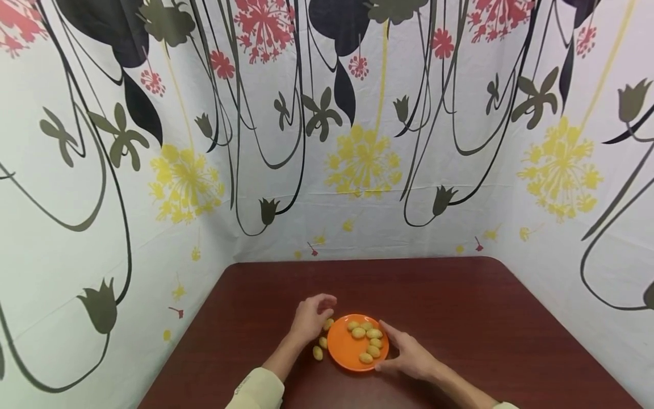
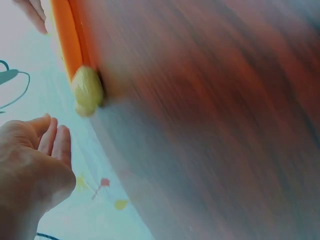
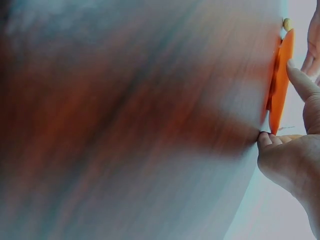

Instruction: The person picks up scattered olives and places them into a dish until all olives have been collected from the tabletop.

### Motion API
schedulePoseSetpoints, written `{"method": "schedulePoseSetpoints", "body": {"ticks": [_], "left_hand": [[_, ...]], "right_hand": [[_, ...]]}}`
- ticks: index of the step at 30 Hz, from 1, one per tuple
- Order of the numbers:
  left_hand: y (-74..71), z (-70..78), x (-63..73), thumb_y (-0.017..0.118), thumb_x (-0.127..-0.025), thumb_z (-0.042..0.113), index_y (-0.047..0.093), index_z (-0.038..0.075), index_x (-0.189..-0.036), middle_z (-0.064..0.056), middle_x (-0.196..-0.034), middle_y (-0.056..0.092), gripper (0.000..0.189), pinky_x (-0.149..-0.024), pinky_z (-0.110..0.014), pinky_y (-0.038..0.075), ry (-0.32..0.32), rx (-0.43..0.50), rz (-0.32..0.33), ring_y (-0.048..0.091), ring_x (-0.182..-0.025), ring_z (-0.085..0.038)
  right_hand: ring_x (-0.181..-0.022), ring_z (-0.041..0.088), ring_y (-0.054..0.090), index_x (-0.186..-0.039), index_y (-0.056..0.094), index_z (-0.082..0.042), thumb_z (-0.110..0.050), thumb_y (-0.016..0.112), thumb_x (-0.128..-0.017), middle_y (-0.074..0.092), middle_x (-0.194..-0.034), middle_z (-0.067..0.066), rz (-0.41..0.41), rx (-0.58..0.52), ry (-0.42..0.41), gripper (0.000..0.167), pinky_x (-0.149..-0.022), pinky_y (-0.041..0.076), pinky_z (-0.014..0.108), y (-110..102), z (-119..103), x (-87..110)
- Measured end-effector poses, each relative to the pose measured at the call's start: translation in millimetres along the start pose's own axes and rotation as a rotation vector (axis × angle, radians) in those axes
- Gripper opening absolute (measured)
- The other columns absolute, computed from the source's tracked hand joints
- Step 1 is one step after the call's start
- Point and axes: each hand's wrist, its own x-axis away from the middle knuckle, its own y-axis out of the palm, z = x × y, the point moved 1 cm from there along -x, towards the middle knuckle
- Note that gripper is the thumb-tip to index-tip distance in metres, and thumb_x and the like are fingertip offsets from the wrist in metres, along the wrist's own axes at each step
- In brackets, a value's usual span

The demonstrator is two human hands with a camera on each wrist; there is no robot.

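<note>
An orange plate (image 1: 347, 347) rests on the table, bearing several small yellow-green oval fruits (image 1: 359, 333), mostly on its right half. My right hand (image 1: 413, 357) holds the plate's right rim, its thumb (image 3: 301, 82) and fingers spread apart along the edge. Left of the plate, my left hand (image 1: 309, 318) hovers with loosely bent fingers and nothing seen in them. Close by its thumb, a loose fruit (image 1: 328, 324) lies against the plate's left rim. Two more fruits (image 1: 318, 353) lie on the table nearer to me. In the left wrist view, fruit (image 2: 88, 90) sits beside the plate edge, apart from the hand.
The dark red-brown table (image 1: 434, 301) has a rounded far edge. A white cloth (image 1: 327, 227) printed with flowers and stems surrounds it at the back and both sides.
</note>
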Motion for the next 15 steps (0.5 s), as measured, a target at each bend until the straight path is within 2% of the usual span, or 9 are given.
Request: {"method": "schedulePoseSetpoints", "body": {"ticks": [3,8,12,15], "left_hand": [[-5.8,-4.8,4.2,0.069,-0.102,0.002,0.072,0.008,-0.132,-0.006,-0.127,0.074,0.031,-0.097,-0.048,0.058,-0.023,-0.047,-0.041,0.070,-0.117,-0.029],[-8.2,-11.2,10.2,0.069,-0.102,0.001,0.068,0.001,-0.137,-0.012,-0.132,0.072,0.035,-0.100,-0.050,0.057,-0.037,-0.035,-0.137,0.069,-0.120,-0.032],[-6.3,-16.3,13.1,0.071,-0.102,0.004,0.069,0.001,-0.136,-0.013,-0.131,0.072,0.034,-0.101,-0.050,0.056,-0.018,-0.036,-0.181,0.069,-0.120,-0.031],[-4.8,-19.4,15.1,0.072,-0.102,0.006,0.070,0.003,-0.136,-0.011,-0.131,0.073,0.034,-0.101,-0.050,0.056,0.003,-0.057,-0.190,0.069,-0.120,-0.030]], "right_hand": [[-0.150,0.055,0.031,-0.161,0.021,0.016,-0.022,0.089,-0.090,0.027,-0.162,0.041,-0.003,0.011,0.011,0.105,-0.116,0.033,0.065,-0.1,0.4,1.3],[-0.150,0.055,0.032,-0.161,0.021,0.015,-0.023,0.089,-0.090,0.028,-0.162,0.040,0.000,0.010,0.011,0.105,-0.116,0.033,0.064,0.1,-0.1,1.2],[-0.149,0.055,0.032,-0.161,0.021,0.016,-0.021,0.089,-0.089,0.028,-0.162,0.041,0.004,0.004,0.000,0.105,-0.116,0.033,0.065,0.0,-1.0,0.7],[-0.149,0.056,0.032,-0.161,0.021,0.016,-0.021,0.089,-0.089,0.028,-0.162,0.041,0.001,0.005,0.001,0.105,-0.116,0.034,0.065,0.0,-1.6,0.8]]}}
